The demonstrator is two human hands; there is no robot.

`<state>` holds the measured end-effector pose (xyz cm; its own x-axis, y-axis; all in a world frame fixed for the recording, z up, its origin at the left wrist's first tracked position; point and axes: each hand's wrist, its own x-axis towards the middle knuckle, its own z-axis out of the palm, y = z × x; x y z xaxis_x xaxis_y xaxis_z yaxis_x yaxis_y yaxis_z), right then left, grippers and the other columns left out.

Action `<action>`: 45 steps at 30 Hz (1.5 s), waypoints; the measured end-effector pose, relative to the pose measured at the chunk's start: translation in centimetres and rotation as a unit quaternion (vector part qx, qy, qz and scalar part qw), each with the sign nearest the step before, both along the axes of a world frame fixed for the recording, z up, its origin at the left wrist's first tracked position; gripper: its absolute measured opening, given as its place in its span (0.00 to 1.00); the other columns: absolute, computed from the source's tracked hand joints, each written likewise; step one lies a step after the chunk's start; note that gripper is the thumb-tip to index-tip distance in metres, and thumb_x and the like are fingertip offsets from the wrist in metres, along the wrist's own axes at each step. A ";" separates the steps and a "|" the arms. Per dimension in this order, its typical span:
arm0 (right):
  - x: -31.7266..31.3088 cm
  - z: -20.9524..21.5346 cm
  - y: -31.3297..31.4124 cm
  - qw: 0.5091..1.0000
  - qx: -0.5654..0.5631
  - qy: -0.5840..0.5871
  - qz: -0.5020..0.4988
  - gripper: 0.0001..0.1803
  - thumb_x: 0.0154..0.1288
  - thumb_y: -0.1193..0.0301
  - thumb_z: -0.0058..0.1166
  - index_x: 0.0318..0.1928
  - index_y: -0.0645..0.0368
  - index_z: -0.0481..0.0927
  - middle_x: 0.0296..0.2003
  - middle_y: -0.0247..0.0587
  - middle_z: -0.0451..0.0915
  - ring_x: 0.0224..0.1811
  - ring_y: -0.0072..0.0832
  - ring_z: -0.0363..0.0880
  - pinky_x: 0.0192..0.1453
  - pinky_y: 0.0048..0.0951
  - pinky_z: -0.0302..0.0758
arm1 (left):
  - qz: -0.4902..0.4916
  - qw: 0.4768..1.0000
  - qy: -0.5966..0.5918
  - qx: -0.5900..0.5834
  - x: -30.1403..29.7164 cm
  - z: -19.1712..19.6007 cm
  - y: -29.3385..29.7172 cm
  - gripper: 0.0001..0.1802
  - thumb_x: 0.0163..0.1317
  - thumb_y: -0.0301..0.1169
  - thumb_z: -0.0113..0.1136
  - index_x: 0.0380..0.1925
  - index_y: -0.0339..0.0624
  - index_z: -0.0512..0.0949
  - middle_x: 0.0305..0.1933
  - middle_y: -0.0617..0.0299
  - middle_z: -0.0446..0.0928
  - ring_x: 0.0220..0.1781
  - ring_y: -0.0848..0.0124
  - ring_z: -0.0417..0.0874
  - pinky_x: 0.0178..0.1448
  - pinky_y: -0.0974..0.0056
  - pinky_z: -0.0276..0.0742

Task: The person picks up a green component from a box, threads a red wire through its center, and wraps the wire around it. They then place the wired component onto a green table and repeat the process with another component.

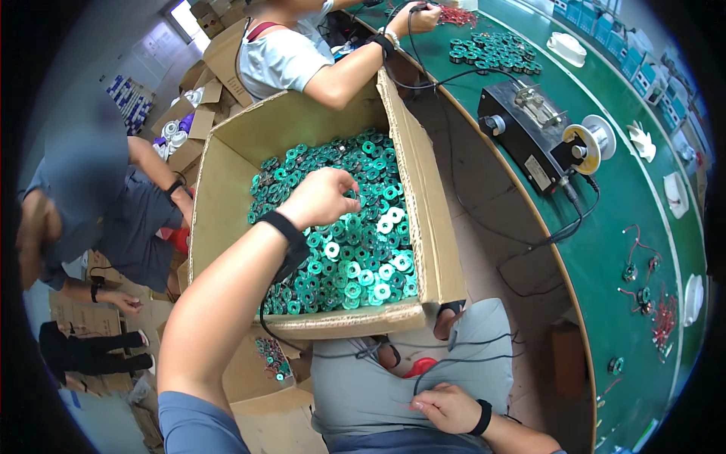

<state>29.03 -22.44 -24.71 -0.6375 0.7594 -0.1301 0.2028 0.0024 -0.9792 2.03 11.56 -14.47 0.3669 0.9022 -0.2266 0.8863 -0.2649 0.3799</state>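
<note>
Green rings [348, 242] in a cardboard box [427, 204]

Head view: the heaped rings' faces and central axes point variously. The left hand [324, 198] curls over them; the right hand [448, 408] curls above grey trousers [454, 356]. Neither grasp can be told.

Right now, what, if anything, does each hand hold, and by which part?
Left hand, over the rings: can't tell if one is pinched. Right hand: can't tell either.

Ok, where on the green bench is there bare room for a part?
The green bench is bare between the cables from the black device and the small red-wired coils. Crowded: the far coil cluster, the red-wire tangle and the cardboard box, packed with green rings around the left hand.
</note>
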 end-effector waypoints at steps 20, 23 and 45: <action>8.4 6.0 -0.8 0.972 0.080 0.016 -0.221 0.10 0.80 0.66 0.50 0.46 0.56 0.82 0.32 0.43 0.81 0.29 0.40 0.81 0.39 0.41 0.76 | -0.003 0.974 -0.112 0.196 2.5 -5.1 3.8 0.21 0.61 0.26 0.67 0.54 0.33 0.80 0.51 0.48 0.84 0.53 0.56 0.85 0.59 0.56 0.79; 13.0 12.3 -3.5 0.944 0.025 0.011 -0.328 0.11 0.80 0.71 0.50 0.48 0.61 0.85 0.33 0.37 0.86 0.26 0.22 0.83 0.33 0.27 0.79 | 0.041 0.948 -0.275 0.155 0.4 0.2 -0.5 0.19 0.71 0.27 0.61 0.60 0.35 0.78 0.53 0.61 0.82 0.45 0.76 0.79 0.50 0.69 0.76; 41.0 16.9 -5.0 0.709 -0.078 0.032 -0.700 0.24 0.77 0.50 0.55 0.61 0.53 0.75 0.50 0.35 0.83 0.44 0.24 0.81 0.48 0.31 0.76 | 0.124 0.876 -0.461 0.068 -5.3 -4.7 -18.5 0.14 0.77 0.28 0.57 0.58 0.36 0.78 0.49 0.64 0.81 0.42 0.80 0.78 0.43 0.73 0.76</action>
<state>70.07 -27.42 -7.78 0.7179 0.6340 -0.2874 -0.1458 -0.2669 -0.9527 -3.29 -6.92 -19.13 0.1267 0.9757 0.1788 0.2568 -0.2063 0.9442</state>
